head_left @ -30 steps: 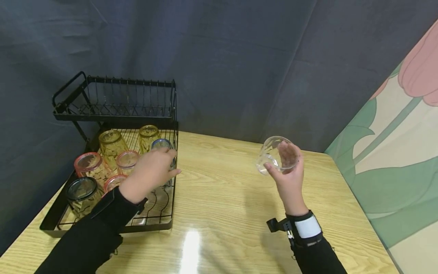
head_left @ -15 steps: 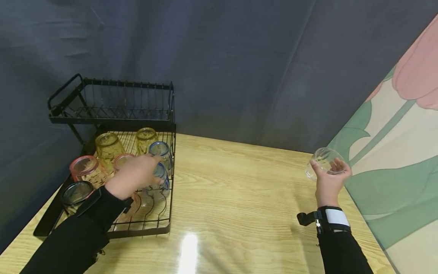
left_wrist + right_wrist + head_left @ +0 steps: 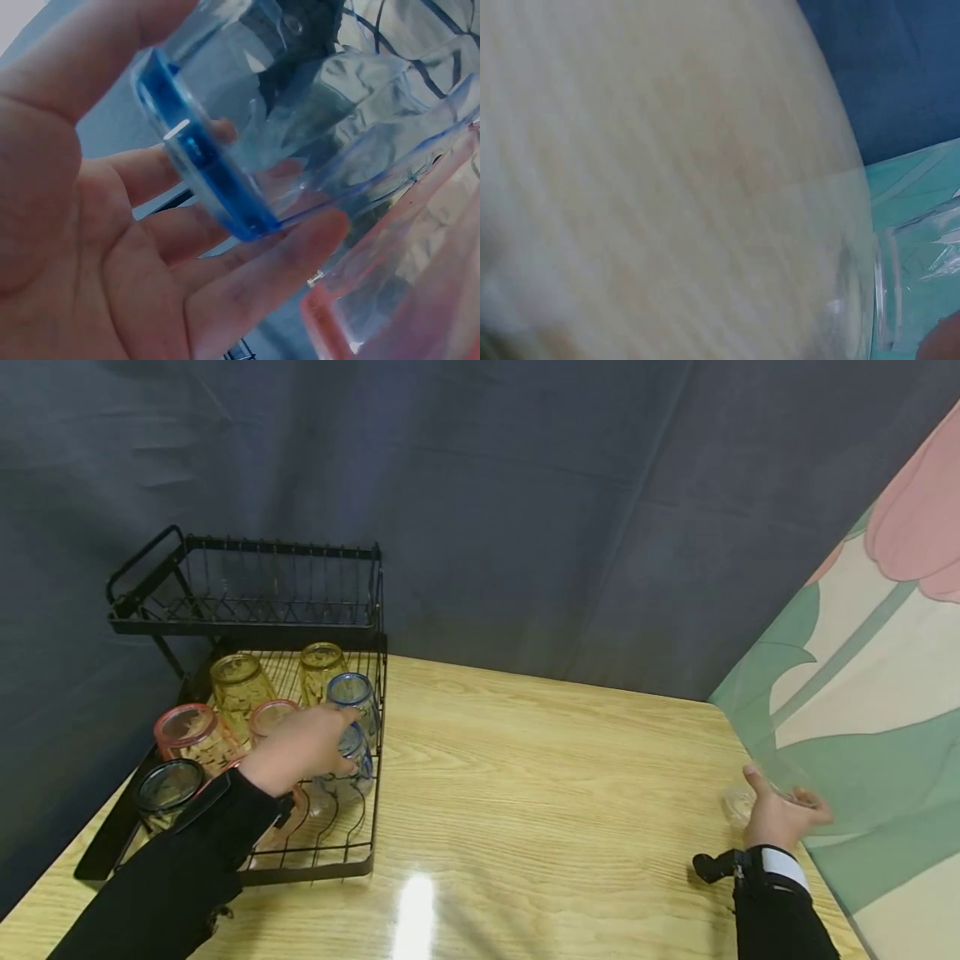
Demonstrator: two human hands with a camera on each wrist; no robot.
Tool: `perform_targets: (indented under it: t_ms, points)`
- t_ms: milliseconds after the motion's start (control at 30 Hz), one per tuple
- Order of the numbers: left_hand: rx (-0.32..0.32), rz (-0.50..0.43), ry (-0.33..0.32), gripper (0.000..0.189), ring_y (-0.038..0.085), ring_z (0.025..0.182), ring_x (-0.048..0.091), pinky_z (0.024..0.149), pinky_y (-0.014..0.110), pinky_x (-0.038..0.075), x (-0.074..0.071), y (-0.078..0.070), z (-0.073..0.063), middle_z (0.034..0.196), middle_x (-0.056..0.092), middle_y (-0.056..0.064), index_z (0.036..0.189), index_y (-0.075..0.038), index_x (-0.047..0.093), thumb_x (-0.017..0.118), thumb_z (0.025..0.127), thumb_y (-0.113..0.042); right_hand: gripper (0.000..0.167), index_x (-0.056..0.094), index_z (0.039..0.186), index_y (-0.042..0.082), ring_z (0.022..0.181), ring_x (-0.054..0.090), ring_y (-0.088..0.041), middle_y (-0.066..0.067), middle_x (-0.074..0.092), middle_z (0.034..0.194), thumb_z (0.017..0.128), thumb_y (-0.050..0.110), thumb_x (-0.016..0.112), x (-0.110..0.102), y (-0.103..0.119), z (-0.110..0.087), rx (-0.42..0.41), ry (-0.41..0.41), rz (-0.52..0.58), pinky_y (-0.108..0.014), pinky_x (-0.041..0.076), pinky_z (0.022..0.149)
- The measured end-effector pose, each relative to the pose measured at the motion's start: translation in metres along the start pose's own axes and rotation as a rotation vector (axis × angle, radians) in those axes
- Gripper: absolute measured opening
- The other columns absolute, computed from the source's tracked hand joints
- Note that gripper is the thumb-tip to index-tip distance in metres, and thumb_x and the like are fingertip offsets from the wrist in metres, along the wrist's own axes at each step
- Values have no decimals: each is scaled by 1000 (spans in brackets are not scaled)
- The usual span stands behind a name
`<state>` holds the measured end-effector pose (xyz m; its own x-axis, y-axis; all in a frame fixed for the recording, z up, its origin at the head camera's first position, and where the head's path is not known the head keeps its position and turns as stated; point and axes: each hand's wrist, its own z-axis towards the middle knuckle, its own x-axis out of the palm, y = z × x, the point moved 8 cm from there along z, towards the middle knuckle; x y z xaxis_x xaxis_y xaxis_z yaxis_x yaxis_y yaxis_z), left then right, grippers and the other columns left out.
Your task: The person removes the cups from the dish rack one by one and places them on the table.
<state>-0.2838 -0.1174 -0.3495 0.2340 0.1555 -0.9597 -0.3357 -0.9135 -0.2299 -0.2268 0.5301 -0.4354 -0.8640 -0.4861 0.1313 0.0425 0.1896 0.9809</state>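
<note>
- The two hands were well apart: the left hand (image 3: 307, 745) at the rack, the right hand (image 3: 780, 822) near the table's right edge.
- The left hand's thumb and fingers curled round the ringed end of the front blue-ringed glass (image 3: 356, 752), which stood in the rack's lower tier, ring uppermost, its long axis roughly upright.
- In the left wrist view that axis ran slantwise, from the ring at left up towards the right.
- The right hand held the clear glass (image 3: 738, 807) between thumb and fingers; the glass showed only faintly, mostly behind the hand, and which way its mouth faced could not be told.
- The right wrist view caught one end of it at the right edge, its body running sideways out of frame beside a fingertip.
- The rear blue-ringed glass (image 3: 352, 690) stood ring up just behind the front one; yellow glasses (image 3: 243, 693), red-ringed glasses (image 3: 201, 739) and a black-ringed glass (image 3: 169, 787) shared the tier.
- The black wire rack (image 3: 322, 869) had a raised upper tier (image 3: 247, 627) at the back.
- Beneath lay a pale wood-grain table (image 3: 540, 760) with a white glare near the front.
- A dark blue curtain (image 3: 525, 510) hung behind; at right, a panel (image 3: 862, 710) bore pink tulips and green leaves.
</note>
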Motion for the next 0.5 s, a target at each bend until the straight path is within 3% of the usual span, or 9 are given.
perform_targets:
  t_ms: [100,267,400,500]
  points:
    - [7,-18,15,76,33,98,63,67,36,53,4,1,4,127,59,22,141,-3,49,82,78,-31,81,25,115,28,99,26,0,16,28,126,67,27,89,-5,-3,2,0,7,-24,-15,30,84]
    - [-30,-67,84,73,32,99,62,61,35,46,13,6,12,129,57,20,141,-7,48,81,80,-29,84,24,121,28,108,27,0,16,28,132,67,27,89,-7,-6,2,6,15,-42,-14,30,88]
    - [-43,-66,111,70,33,101,61,64,37,48,16,7,17,127,57,20,138,-7,50,82,80,-28,81,25,118,28,105,27,0,17,29,126,68,30,88,-7,-8,0,-6,10,-63,-14,30,86]
    - [-47,-49,102,74,37,106,59,73,42,52,17,7,19,126,57,22,136,-6,51,85,75,-30,78,25,116,28,101,26,0,16,27,119,69,29,87,-5,-10,1,-18,1,-75,-15,29,83]
